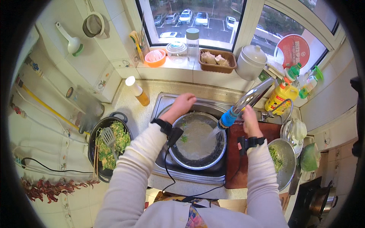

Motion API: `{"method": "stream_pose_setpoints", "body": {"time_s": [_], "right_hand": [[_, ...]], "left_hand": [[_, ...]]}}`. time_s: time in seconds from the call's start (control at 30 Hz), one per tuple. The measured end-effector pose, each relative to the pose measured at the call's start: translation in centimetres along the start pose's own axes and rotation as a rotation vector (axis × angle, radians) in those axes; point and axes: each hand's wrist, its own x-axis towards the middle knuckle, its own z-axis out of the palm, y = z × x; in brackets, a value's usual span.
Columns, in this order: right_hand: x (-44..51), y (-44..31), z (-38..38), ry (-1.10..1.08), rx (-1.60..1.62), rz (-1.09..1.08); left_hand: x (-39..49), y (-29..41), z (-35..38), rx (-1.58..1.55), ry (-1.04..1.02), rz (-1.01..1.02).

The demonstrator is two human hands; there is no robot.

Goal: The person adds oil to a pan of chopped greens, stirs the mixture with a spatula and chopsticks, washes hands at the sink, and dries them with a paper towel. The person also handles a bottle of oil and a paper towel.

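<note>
My left hand [182,104] hovers over the far left rim of a steel basin [196,167], its fingers drawn together with nothing visible in them. Cloudy water [196,142] fills much of the basin, and a few green leaves [184,138] float at the left. The basin sits in a stainless steel sink [194,178]. Water runs into it from a chrome faucet [252,97] with a blue nozzle [227,118]. Close beside the faucet is my right hand [251,121], above a brown cutting board [235,173]; whether it grips the faucet I cannot tell.
At left stands a black pot [91,142] of chopped greens with a slotted spatula [108,137] and chopsticks [96,156]. A spray bottle [139,92] is behind it. On the right are a steel bowl [288,165] with greens and a yellow detergent bottle [281,97]. Cables hang from my wrists.
</note>
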Motion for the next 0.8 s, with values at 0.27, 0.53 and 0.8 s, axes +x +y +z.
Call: {"method": "stream_pose_setpoints", "body": {"time_s": [0.27, 0.53, 0.8], "right_hand": [[-2.4, 3.8, -1.4, -0.255, -0.487, 0.137], [-1.7, 2.7, -0.7, -0.172, -0.287, 0.056], [-11.0, -1.8, -1.1, -0.136, -0.328, -0.027]], "left_hand": [[4.3, 3.6, -5.6, -0.596, -0.080, -0.279], [-7.2, 3.8, -2.7, -0.982, -0.304, -0.427], [-13.3, 6.1, 3.6, -1.253, -0.381, -0.722]]}}
